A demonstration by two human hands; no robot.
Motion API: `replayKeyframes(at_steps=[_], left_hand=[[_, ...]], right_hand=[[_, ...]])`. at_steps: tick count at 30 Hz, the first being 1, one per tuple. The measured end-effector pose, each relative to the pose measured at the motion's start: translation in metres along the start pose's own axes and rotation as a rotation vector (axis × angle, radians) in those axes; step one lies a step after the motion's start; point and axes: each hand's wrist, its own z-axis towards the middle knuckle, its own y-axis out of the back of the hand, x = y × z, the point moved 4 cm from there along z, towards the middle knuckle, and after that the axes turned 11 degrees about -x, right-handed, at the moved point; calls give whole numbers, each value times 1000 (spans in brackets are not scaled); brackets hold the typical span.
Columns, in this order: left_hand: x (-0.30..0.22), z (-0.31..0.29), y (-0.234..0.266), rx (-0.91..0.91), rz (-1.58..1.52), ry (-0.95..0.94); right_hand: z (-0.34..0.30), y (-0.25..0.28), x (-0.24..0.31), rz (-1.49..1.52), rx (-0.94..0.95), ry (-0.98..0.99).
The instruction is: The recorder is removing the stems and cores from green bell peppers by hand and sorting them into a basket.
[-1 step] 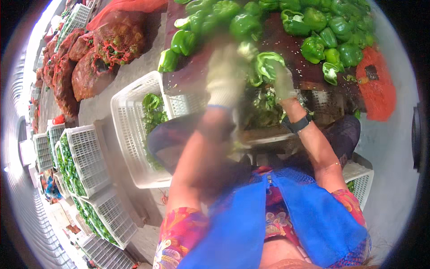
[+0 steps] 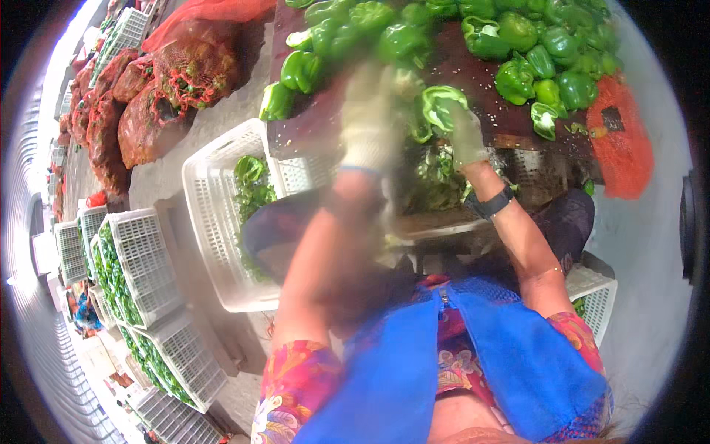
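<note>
My left hand (image 2: 368, 118), in a pale knitted glove, reaches over the dark red board (image 2: 488, 92) toward green bell peppers (image 2: 347, 33) at its far side. Motion smears its fingers, so their grip is unclear. In my right hand (image 2: 467, 137), gloved too and with a dark watch on the wrist, is a cut green bell pepper (image 2: 442, 103), hollow and with its pale inside showing. A whitish-green piece (image 2: 408, 83), blurred, lies between the two hands; I cannot make out its kind.
More green peppers (image 2: 558, 44) are heaped at the far right, beside red netting (image 2: 629, 140). A white crate (image 2: 214, 244) holding green pieces stands left of my knees. Pepper scraps (image 2: 440, 174) lie below the board. Full red mesh sacks (image 2: 155, 118) and stacked crates (image 2: 144, 251) line the left.
</note>
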Motion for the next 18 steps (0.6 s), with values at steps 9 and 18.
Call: replayKeyframes(at_steps=[9,18], left_hand=[[-14,54,-28,609,-103,-196],[46,32,-40,492,-757,514]], right_hand=[[-5,2,3,-439,175,612],[27,10,16,99,-21,-223]])
